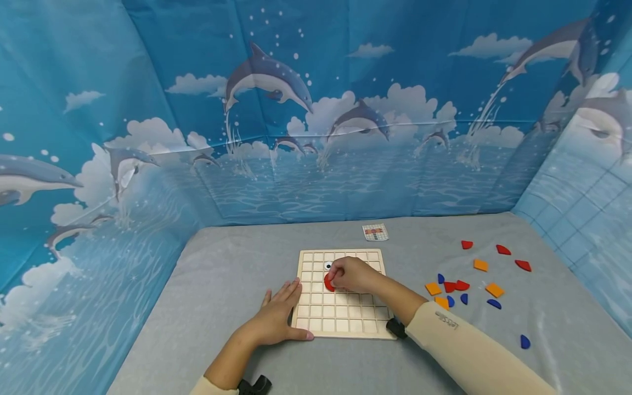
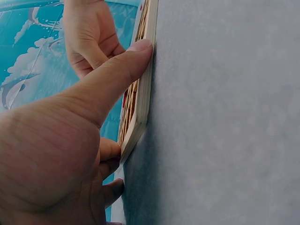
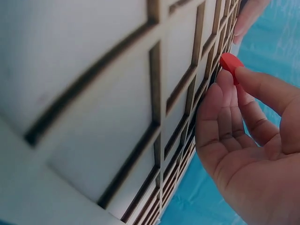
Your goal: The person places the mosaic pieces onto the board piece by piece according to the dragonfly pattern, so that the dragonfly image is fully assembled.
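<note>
A wooden grid board point(image 1: 316, 329) lies on the grey cloth. My right hand point(image 1: 353, 274) is over its middle columns and pinches a red piece point(image 3: 231, 63) between thumb and fingertip. In the head view red point(image 1: 328, 283) shows beside the fingertips at the board; the hand covers the rest, so I cannot tell whether it is one piece or more. Just above sits a white piece with a black dot point(image 1: 328, 265). My left hand point(image 1: 276, 318) spans the board's near left corner, fingers stretched along the left edge and thumb touching the front edge.
Loose red quarter-round pieces point(image 1: 523, 265), orange squares point(image 1: 495, 290) and blue half-rounds point(image 1: 525, 342) lie scattered to the right. Behind the board lies a small pattern card point(image 1: 375, 232). A dolphin-print curtain point(image 1: 316, 181) bounds the back and sides.
</note>
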A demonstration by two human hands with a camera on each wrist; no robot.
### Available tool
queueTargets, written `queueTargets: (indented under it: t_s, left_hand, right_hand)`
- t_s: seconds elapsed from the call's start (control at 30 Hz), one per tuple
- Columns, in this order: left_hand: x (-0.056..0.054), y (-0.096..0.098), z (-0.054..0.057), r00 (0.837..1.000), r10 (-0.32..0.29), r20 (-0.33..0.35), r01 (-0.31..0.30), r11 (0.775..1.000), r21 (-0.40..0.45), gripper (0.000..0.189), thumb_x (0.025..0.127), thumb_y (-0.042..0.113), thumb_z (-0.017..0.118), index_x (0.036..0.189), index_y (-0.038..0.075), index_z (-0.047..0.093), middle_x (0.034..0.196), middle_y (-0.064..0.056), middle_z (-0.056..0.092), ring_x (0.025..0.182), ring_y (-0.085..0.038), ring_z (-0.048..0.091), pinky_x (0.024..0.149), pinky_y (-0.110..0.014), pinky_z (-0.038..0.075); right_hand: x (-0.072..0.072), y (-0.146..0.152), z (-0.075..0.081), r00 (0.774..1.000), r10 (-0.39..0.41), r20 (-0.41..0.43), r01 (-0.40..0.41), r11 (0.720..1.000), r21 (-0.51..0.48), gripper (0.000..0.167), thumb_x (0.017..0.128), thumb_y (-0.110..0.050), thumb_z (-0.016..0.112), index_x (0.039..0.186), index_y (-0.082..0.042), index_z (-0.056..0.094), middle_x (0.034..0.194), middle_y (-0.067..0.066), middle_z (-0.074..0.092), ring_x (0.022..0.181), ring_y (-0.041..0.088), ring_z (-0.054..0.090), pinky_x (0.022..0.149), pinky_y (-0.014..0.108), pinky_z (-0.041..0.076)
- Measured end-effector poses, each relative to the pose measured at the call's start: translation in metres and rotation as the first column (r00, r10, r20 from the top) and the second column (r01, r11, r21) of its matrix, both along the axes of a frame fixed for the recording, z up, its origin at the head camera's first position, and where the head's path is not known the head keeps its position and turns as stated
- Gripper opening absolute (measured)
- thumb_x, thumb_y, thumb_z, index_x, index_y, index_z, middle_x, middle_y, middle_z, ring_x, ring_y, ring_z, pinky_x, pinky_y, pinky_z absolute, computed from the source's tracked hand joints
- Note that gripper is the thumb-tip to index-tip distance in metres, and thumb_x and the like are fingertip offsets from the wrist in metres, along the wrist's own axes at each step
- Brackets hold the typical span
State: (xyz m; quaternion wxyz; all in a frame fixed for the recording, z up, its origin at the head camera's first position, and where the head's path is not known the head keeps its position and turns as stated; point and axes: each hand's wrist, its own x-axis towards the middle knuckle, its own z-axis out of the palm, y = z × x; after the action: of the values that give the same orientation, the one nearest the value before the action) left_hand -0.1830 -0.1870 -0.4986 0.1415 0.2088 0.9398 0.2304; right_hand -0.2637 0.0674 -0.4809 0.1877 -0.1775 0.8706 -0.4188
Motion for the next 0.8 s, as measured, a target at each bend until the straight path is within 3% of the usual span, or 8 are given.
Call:
queueTargets:
  t_s: [0.17,0.3,0.47,0.8]
  left_hand:
    - [-0.0006,-0.0002,0.0003,1.0,0.001,0.008,-0.002,1.0,0.007,0.118,0.078,0.064,0.078,0.162,0.005,0.019,0.172,-0.008,0.011,0.159,-0.036,0.012,0.12,-0.072,0.003]
    - [-0.0009,0.0002,0.0004,1.0,0.0,0.003,0.0,1.0,0.006,0.118,0.078,0.063,0.078,0.162,0.005,0.019,0.172,-0.008,0.012,0.158,-0.036,0.012,0.12,-0.072,0.003]
    - [-0.0002,-0.0001,0.0002,1.0,-0.001,-0.003,0.001,1.0,0.01,0.118,0.078,0.062,0.079,0.161,0.004,0.02,0.172,-0.009,0.012,0.158,-0.037,0.013,0.119,-0.073,0.003]
    - [-0.0032,-0.0005,-0.0024,1.0,-0.003,-0.006,0.003,1.0,0.002,0.119,0.078,0.065,0.078,0.162,0.006,0.018,0.172,-0.007,0.011,0.159,-0.036,0.012,0.12,-0.071,0.003]
  right_hand:
    - [0.0,-0.0029,-0.0018,0.999,0.015,-0.047,-0.015,1.0,0.019,0.014,0.091,-0.002,0.064,0.095,-0.013,0.072,0.075,-0.001,0.065,0.062,0.012,0.054,0.056,0.024,0.044]
    - [0.0019,-0.0043,-0.0016,0.997,0.018,-0.073,-0.015,0.999,0.044,0.01,0.091,-0.003,0.068,0.095,-0.012,0.072,0.075,-0.001,0.065,0.064,0.012,0.054,0.058,0.024,0.044]
    - [0.0041,-0.007,-0.0002,0.984,0.05,-0.17,-0.035,0.995,0.094,0.004,0.089,-0.005,0.073,0.089,-0.008,0.071,0.078,-0.001,0.064,0.069,0.012,0.054,0.063,0.025,0.045]
    - [0.0048,-0.0094,-0.0006,0.964,0.053,-0.259,-0.014,0.988,0.151,0.014,0.088,-0.005,0.074,0.079,-0.011,0.066,0.074,-0.002,0.058,0.067,0.012,0.05,0.061,0.025,0.042]
